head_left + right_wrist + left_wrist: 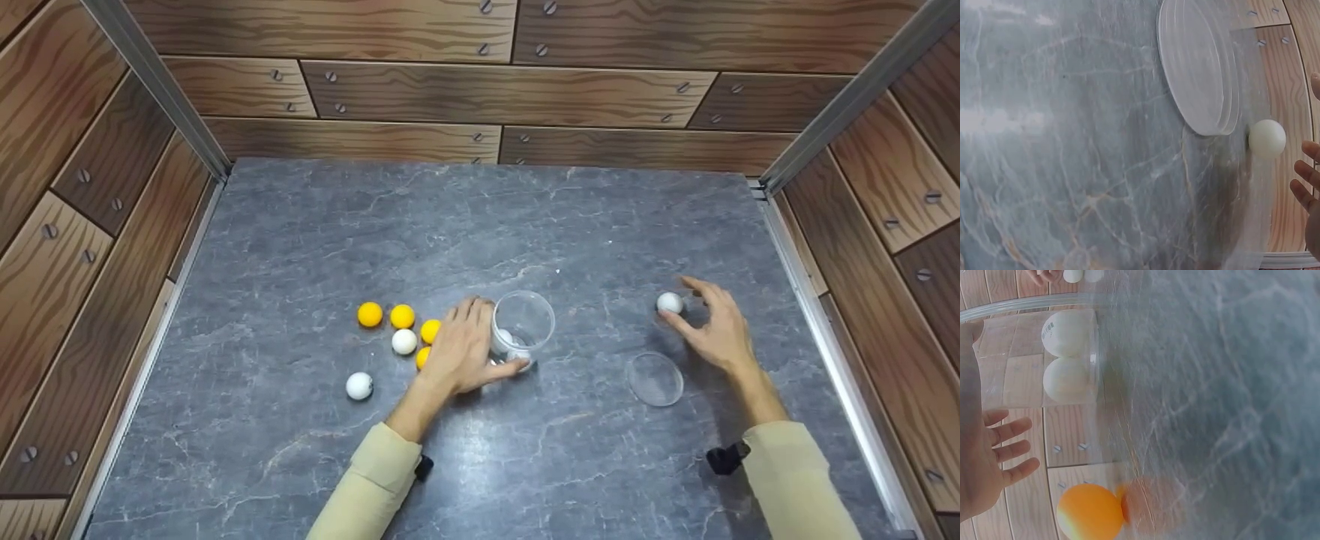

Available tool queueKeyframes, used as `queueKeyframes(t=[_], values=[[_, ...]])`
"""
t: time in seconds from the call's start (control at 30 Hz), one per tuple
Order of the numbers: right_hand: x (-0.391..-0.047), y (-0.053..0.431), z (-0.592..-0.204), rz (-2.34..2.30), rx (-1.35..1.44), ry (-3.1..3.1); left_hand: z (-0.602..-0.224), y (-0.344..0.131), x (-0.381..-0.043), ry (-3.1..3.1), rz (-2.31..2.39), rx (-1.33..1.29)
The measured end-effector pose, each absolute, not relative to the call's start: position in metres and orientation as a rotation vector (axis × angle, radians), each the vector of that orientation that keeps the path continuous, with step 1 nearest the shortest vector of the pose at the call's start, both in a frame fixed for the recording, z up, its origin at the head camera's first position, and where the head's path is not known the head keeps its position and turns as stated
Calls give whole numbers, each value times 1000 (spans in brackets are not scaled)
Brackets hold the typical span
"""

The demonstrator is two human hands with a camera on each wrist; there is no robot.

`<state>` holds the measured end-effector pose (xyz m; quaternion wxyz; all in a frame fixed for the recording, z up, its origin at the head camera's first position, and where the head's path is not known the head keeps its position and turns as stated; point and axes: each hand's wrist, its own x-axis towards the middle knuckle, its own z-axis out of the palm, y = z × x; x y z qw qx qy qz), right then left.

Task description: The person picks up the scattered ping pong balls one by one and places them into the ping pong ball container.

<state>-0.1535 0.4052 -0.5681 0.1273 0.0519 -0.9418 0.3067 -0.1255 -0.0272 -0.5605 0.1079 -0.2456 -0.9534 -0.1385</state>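
Note:
A clear plastic cup stands upright with two white balls inside, stacked against each other in the left wrist view. Beside its left wall is my left hand, fingers extended and thumb reaching across the front of the cup's base. On the right, a single white ball sits on the table between the thumb and forefinger of my right hand. The right wrist view shows those fingers spread, with a gap from the ball. A round clear lid lies just in front of this hand.
Several orange balls and two loose white balls lie left of the left hand, which partly covers some orange ones. Wood-patterned panels wall in the grey marbled table at the back and sides.

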Motion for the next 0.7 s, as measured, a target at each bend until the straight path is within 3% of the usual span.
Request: queueKeyframes(t=[0.7], values=[[-160,416,-590,858,113,-2799,-560,-27,-126,-2827,-399,-725]])
